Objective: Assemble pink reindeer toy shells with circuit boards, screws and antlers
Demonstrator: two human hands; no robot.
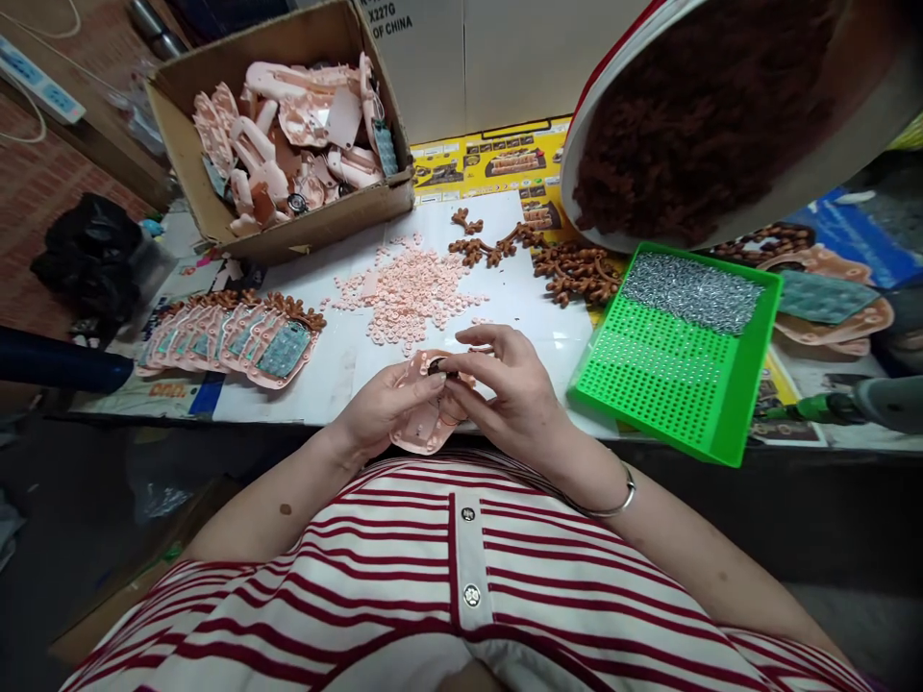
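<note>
My left hand [379, 402] is closed round the upper left edge of a pink plastic shell [418, 430], just over the table's front edge. The open inner side of the shell faces up, with thin wires at its right. A small dark part [434, 366] sits at its top, between my left thumb and my right fingertips. My right hand [509, 384] bends over the shell from the right, its fingers pinched at that dark part. The fingers partly cover both pieces. Beyond my hands lies a pile of small pink rings [414, 293].
A cardboard box [303, 235] of pink shells stands back left. Stacked shells with green boards [285, 348] lie left. Brown branch-like pieces [577, 274] lie behind my right hand. Right are a green basket [732, 423] with screws, a powered screwdriver [865, 402] and a tilted tub [577, 183].
</note>
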